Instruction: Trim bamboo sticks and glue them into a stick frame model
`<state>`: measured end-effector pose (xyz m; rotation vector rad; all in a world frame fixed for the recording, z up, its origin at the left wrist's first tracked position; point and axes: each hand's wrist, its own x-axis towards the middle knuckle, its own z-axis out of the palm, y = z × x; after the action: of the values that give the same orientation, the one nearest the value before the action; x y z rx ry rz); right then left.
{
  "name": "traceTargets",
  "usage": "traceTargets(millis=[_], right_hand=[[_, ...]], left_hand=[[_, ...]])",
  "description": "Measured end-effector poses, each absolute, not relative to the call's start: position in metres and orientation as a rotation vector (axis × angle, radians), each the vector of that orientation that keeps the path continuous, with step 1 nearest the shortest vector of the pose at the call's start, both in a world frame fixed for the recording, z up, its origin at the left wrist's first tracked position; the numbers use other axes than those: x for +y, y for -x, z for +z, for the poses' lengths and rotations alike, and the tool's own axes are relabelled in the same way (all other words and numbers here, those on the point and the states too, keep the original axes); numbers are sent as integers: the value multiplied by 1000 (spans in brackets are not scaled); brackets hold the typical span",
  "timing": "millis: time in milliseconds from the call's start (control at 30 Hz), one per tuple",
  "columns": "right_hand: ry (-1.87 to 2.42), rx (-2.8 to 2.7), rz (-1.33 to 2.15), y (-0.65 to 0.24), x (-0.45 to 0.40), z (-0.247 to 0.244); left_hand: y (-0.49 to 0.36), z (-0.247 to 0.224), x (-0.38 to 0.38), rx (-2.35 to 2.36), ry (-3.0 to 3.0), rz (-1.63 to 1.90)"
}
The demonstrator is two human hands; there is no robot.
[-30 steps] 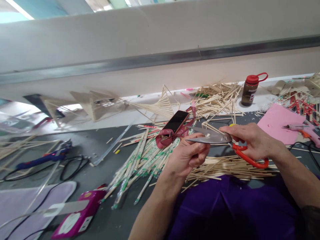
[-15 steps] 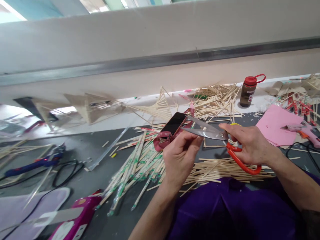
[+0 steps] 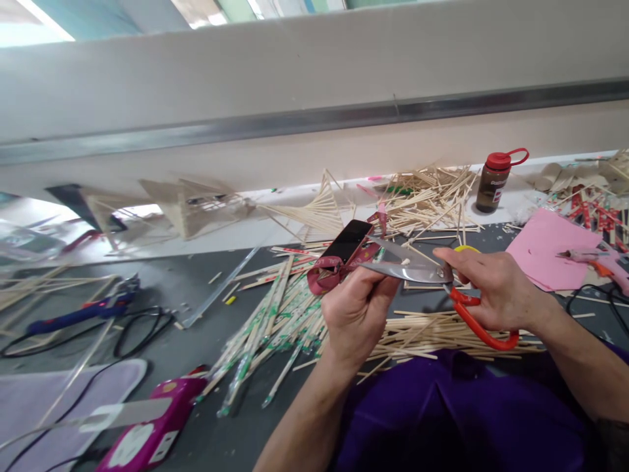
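My right hand (image 3: 496,288) grips the red handles of a pair of scissors (image 3: 422,270), whose blades are spread and point left. My left hand (image 3: 358,314) is closed with thumb and fingers pinched beneath the lower blade. A small pale piece shows between the blades, near the left fingertips; what the fingers hold is mostly hidden. Just behind the left hand lies a phone (image 3: 348,240) with a pink-red strap (image 3: 324,275). Loose wooden sticks (image 3: 442,334) lie on the table below the scissors.
Wrapped chopsticks (image 3: 270,321) spread left of my left hand. A stick model (image 3: 319,210), a stick pile (image 3: 427,196) and a red-capped bottle (image 3: 494,183) stand behind. Glue guns (image 3: 83,318) with cords lie at both sides. Pink paper (image 3: 545,249) is at right, a magenta device (image 3: 152,426) front left.
The view has shifted slightly. The scissor blades have closed a little, and both hands remain in nearly the same place.
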<state>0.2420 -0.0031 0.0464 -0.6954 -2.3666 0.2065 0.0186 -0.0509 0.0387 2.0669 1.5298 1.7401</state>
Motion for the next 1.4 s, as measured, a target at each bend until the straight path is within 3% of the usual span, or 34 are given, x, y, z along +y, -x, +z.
traceTargets(millis=[567,1000,1400], right_hand=[[703,-2461,314,-253,3,49],[806,-2540,376,-251,6,49],[689,-2518,360,-249,8,45]], left_hand=[[-16,52,-53,1312,-1387,1454],[-30,39,-51,1629,-2139,1563],[-28,38,-55,1558,-1938,1501]])
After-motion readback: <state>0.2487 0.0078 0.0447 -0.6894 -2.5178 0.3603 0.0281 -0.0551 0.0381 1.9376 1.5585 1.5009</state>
